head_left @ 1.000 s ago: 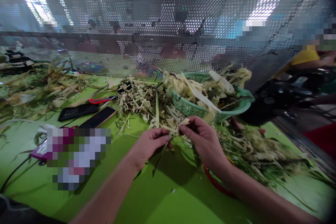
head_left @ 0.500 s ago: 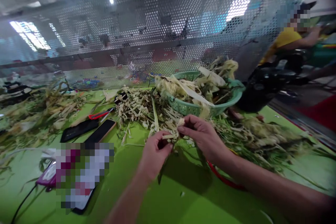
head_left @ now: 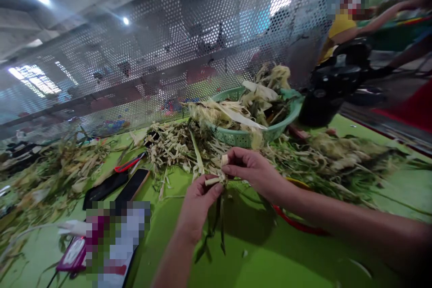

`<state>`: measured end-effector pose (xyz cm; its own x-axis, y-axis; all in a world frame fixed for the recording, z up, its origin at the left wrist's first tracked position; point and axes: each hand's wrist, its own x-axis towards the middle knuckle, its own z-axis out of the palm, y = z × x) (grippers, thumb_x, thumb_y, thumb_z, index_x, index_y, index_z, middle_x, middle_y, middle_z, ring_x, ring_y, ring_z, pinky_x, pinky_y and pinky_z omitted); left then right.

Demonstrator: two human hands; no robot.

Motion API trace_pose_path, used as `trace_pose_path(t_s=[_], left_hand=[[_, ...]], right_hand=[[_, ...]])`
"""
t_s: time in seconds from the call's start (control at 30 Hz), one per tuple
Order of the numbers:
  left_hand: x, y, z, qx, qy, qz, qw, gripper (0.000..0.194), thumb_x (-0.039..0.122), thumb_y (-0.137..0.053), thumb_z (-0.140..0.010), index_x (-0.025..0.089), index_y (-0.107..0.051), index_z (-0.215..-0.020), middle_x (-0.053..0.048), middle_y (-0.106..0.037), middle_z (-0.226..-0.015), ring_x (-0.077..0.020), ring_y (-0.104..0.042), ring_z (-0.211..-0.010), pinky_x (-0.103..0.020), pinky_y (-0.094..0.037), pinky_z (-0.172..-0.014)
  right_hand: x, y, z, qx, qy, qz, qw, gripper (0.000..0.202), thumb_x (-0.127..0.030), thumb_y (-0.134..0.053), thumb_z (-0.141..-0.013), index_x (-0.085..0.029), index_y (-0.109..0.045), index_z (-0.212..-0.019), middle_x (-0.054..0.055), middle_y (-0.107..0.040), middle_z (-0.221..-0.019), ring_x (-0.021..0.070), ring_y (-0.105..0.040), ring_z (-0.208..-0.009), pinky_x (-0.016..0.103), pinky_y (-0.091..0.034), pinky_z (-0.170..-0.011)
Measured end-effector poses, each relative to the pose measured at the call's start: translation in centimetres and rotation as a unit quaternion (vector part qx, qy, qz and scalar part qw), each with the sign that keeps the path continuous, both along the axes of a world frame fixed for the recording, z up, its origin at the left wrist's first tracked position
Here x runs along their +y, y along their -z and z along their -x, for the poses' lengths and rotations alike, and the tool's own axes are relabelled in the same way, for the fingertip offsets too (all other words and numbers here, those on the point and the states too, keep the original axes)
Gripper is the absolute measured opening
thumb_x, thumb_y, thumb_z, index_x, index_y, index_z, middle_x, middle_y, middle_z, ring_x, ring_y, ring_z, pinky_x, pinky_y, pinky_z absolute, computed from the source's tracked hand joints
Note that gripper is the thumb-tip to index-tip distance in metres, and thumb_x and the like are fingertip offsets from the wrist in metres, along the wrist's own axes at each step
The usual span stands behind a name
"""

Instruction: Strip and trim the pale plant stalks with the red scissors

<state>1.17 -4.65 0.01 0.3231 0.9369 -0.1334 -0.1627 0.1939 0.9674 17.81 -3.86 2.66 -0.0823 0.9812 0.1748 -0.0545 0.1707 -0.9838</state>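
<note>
Near the middle of the green table (head_left: 270, 252), my left hand (head_left: 201, 202) pinches a pale plant piece (head_left: 213, 181), a short stalk-like bit with thin green strands hanging below it. Just to its right, my right hand (head_left: 253, 168) holds a small pale piece (head_left: 224, 160) between thumb and fingers, close beside the stalk. Whether the two pieces are joined is too small to tell. Behind my hands lies a heap of short dry plant scraps (head_left: 175, 146) with a longer green stem (head_left: 196, 150) on it.
A green basket (head_left: 236, 136) of husks and silk stands behind. Red-handled scissors (head_left: 126, 164), dark phones (head_left: 132, 186) and a purple device (head_left: 72, 254) lie left. Leaf piles (head_left: 64, 171) flank both sides. A perforated metal screen (head_left: 151, 54) rises behind; a person in yellow (head_left: 340, 27) is at right.
The camera view has tilted and shifted. The green strands below my left hand now hang longer and more visibly. Both hands keep their pinch close together, and the person's arm at right is more stretched out.
</note>
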Motion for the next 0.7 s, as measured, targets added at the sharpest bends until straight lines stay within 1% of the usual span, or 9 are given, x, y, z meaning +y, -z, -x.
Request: trace_pose_path(t_s=[0.1,0.2,0.27,0.3,0.43,0.53,0.6,0.67,0.7], left_hand=[[-0.1,-0.1,-0.1,0.028,0.021,-0.015,0.999,0.027,0.032,-0.072,-0.073,0.016,-0.062,-0.092,-0.001,-0.063,-0.085,-0.0121,-0.054,-0.079,-0.023,-0.042,-0.076],[-0.3,-0.4,-0.1,0.103,0.03,-0.085,0.991,0.019,0.029,-0.067,-0.077,0.016,-0.06,-0.089,-0.003,-0.061,-0.085,-0.0137,-0.053,-0.081,-0.024,-0.041,-0.076],[-0.4,-0.6,-0.1,0.144,0.022,-0.13,0.981,0.015,0.026,-0.065,-0.077,0.016,-0.06,-0.087,-0.003,-0.062,-0.086,-0.0151,-0.054,-0.083,-0.025,-0.041,-0.077],[-0.5,-0.8,-0.1,0.149,0.021,-0.14,0.979,0.014,0.026,-0.064,-0.078,0.016,-0.061,-0.088,-0.004,-0.063,-0.088,-0.0158,-0.055,-0.085,-0.026,-0.042,-0.079],[-0.7,-1.3,0.0,0.104,0.036,-0.14,0.984,0.024,0.033,-0.062,-0.08,0.015,-0.062,-0.096,-0.007,-0.066,-0.095,-0.0176,-0.058,-0.089,-0.027,-0.043,-0.082],[-0.8,-1.5,0.1,0.106,0.036,-0.153,0.982,0.021,0.035,-0.06,-0.081,0.015,-0.063,-0.087,-0.005,-0.065,-0.086,-0.0162,-0.056,-0.083,-0.025,-0.042,-0.075],[-0.9,-1.3,0.1,0.135,0.042,-0.157,0.977,0.018,0.033,-0.059,-0.081,0.015,-0.063,-0.081,-0.003,-0.063,-0.079,-0.0152,-0.055,-0.077,-0.024,-0.041,-0.069],[-1.0,-0.8,0.0,0.197,0.066,-0.183,0.961,0.015,0.03,-0.058,-0.079,0.016,-0.064,-0.078,-0.003,-0.062,-0.074,-0.0146,-0.055,-0.071,-0.024,-0.04,-0.063],[-1.0,-0.5,-0.1,0.241,0.091,-0.214,0.942,0.015,0.028,-0.057,-0.078,0.016,-0.065,-0.076,-0.003,-0.062,-0.071,-0.0145,-0.054,-0.067,-0.025,-0.038,-0.06]], right_hand=[[0.0,0.3,0.0,0.014,-0.001,0.008,1.0,0.026,-0.04,-0.072,-0.07,-0.021,-0.055,-0.067,-0.003,-0.053,-0.06,0.0118,-0.049,-0.056,0.024,-0.041,-0.053],[-0.1,0.5,0.0,0.003,-0.008,-0.001,1.0,0.022,-0.035,-0.071,-0.072,-0.02,-0.056,-0.067,-0.003,-0.052,-0.06,0.0115,-0.048,-0.056,0.023,-0.04,-0.052],[-0.2,0.5,-0.1,-0.038,-0.006,-0.026,0.999,0.018,-0.031,-0.07,-0.074,-0.02,-0.057,-0.068,-0.003,-0.052,-0.061,0.0121,-0.048,-0.058,0.023,-0.04,-0.053],[-0.3,0.4,-0.1,-0.069,-0.004,-0.042,0.997,0.016,-0.03,-0.069,-0.075,-0.021,-0.058,-0.069,-0.003,-0.052,-0.062,0.0125,-0.048,-0.059,0.023,-0.04,-0.054],[-0.9,-0.5,-0.2,-0.186,-0.009,-0.11,0.976,0.013,-0.03,-0.066,-0.078,-0.02,-0.061,-0.071,0.0,-0.056,-0.067,0.0141,-0.05,-0.064,0.025,-0.04,-0.058],[-1.4,-1.4,-0.3,-0.227,-0.011,-0.131,0.965,0.019,-0.034,-0.065,-0.08,-0.02,-0.062,-0.067,0.002,-0.057,-0.067,0.016,-0.053,-0.066,0.026,-0.042,-0.059],[-1.5,-1.9,-0.4,-0.234,-0.01,-0.131,0.963,0.02,-0.038,-0.065,-0.08,-0.021,-0.064,-0.07,0.003,-0.06,-0.069,0.018,-0.055,-0.068,0.028,-0.044,-0.061],[-1.3,-2.2,-0.6,-0.234,0.011,-0.131,0.963,0.018,-0.04,-0.064,-0.081,-0.023,-0.068,-0.079,0.005,-0.065,-0.076,0.0196,-0.058,-0.072,0.029,-0.046,-0.064],[-1.0,-2.3,-0.7,-0.237,0.025,-0.131,0.962,0.018,-0.041,-0.063,-0.082,-0.023,-0.069,-0.084,0.005,-0.067,-0.08,0.0202,-0.06,-0.075,0.03,-0.047,-0.065]])
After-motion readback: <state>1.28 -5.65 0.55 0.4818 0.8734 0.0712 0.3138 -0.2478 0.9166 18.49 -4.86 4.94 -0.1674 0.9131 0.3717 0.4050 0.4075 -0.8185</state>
